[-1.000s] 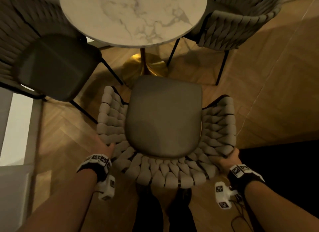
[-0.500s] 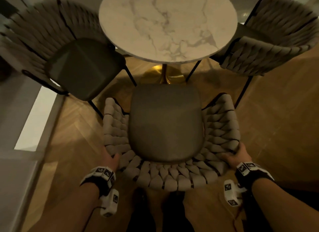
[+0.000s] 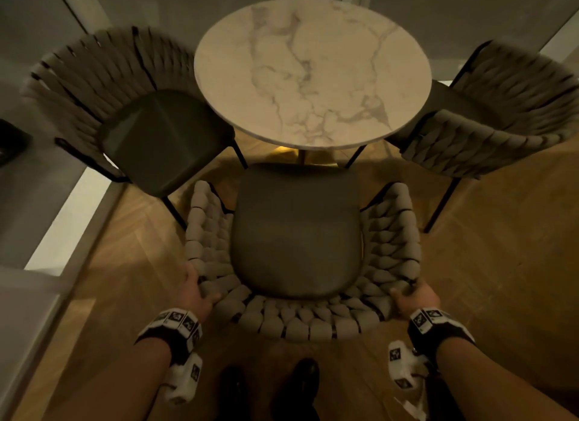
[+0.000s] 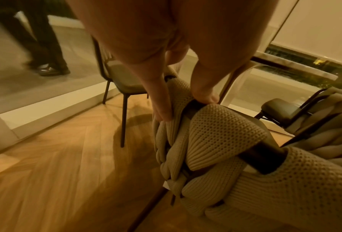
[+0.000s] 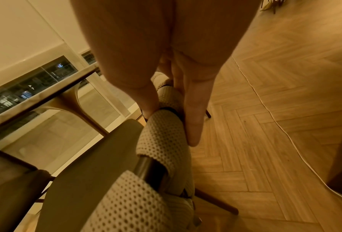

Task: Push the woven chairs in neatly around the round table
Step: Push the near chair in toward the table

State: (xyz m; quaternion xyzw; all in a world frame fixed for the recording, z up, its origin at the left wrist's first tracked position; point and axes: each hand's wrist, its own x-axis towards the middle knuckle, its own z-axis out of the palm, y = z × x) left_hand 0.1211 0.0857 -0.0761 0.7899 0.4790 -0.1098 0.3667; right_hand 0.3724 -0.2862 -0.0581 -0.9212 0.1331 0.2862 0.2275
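A woven beige chair [image 3: 297,323] with a grey seat cushion stands right in front of me, facing the round marble table [image 3: 313,72]. My left hand [image 3: 194,292] grips the left rear curve of its woven back [image 4: 215,133], thumb on top and fingers on the outer side. My right hand [image 3: 413,298] grips the right rear curve [image 5: 162,138] the same way. The seat's front edge sits just short of the table's rim, in front of the gold pedestal [image 3: 300,157]. Two more woven chairs stand at the table, one on the left [image 3: 125,97] and one on the right [image 3: 501,119].
Herringbone wood floor [image 3: 501,264] lies all round. A white step or ledge [image 3: 72,216] and glass panels run along the left and behind the table. My shoes [image 3: 300,383] are just behind the chair. A thin white cord [image 5: 275,119] lies on the floor to the right.
The chair has slid forward toward the table with both hands holding its back. Its seat front now nearly reaches the table's rim, and the gold base is mostly hidden.
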